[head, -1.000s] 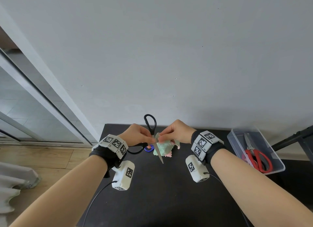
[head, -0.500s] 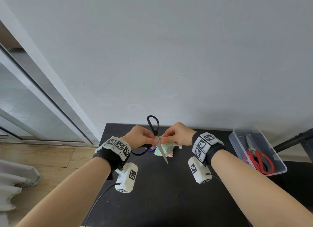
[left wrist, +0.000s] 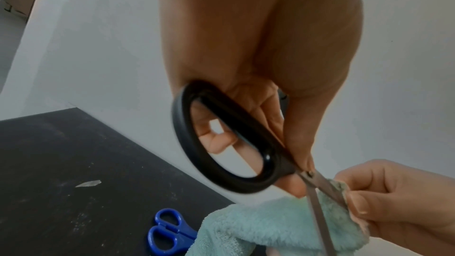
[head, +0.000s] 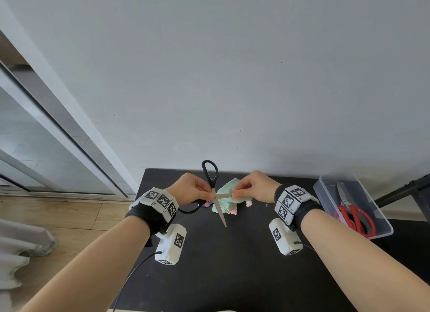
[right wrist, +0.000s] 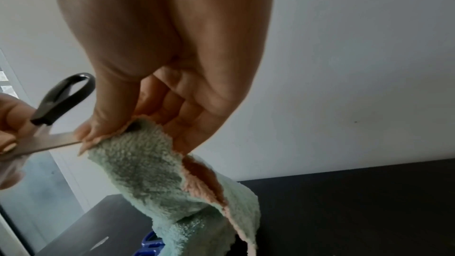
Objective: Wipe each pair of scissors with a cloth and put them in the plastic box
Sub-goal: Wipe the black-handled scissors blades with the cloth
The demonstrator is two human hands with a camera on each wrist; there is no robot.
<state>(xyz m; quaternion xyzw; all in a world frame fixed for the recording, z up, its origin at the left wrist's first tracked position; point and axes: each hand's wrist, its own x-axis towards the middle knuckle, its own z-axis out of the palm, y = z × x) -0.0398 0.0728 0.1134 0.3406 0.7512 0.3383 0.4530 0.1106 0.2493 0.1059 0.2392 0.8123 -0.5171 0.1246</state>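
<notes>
My left hand (head: 204,193) pinches the black-handled scissors (head: 210,174) near their pivot, above the black table (head: 232,265). Their blades are spread: one points down toward me, the other runs right into the cloth. My right hand (head: 235,193) pinches the green and pink cloth (head: 224,203) around that blade. In the left wrist view the black handle loop (left wrist: 221,139) is close up, with the cloth (left wrist: 270,227) hanging below. The right wrist view shows my fingers (right wrist: 98,131) pressing the cloth (right wrist: 152,172) onto the blade (right wrist: 54,142).
A clear plastic box (head: 381,232) at the table's right edge holds red-handled scissors (head: 353,216). Small blue scissors (left wrist: 165,235) lie on the table under the cloth, mostly hidden in the head view. The wall runs along the table's far edge. Wooden floor lies to the left.
The scissors' blades have spread apart. My right hand with the cloth has slid right along one blade, away from the pivot. The other blade still points down.
</notes>
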